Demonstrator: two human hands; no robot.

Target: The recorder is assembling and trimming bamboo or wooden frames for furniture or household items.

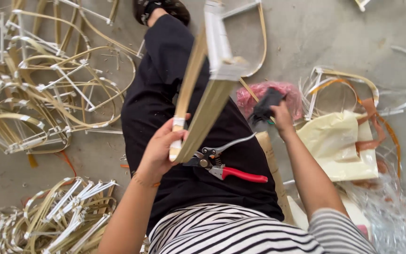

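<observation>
On my feed, the heap of bent bamboo frames at far left runs off the left and top edges, and a second bundle at lower left is cut by the bottom edge; I cannot count the pieces in either. The left hand grips the lower end of a bamboo frame, fingers curled tight around its strips beside a white tape wrap; the frame rises over the black-trousered lap and its top leaves the picture. A pair of red-handled pruning shears lies on the lap just right of that hand, blades partly hidden under the frame end. The right hand closes on a small black object too blurred for me to identify, in front of a pink bag. Further right a cream bag lies flat, beside orange and white curved strips. Clear plastic wrapping fills the lower right corner, cut off. The surface is a grey concrete floor with scattered shavings.
</observation>
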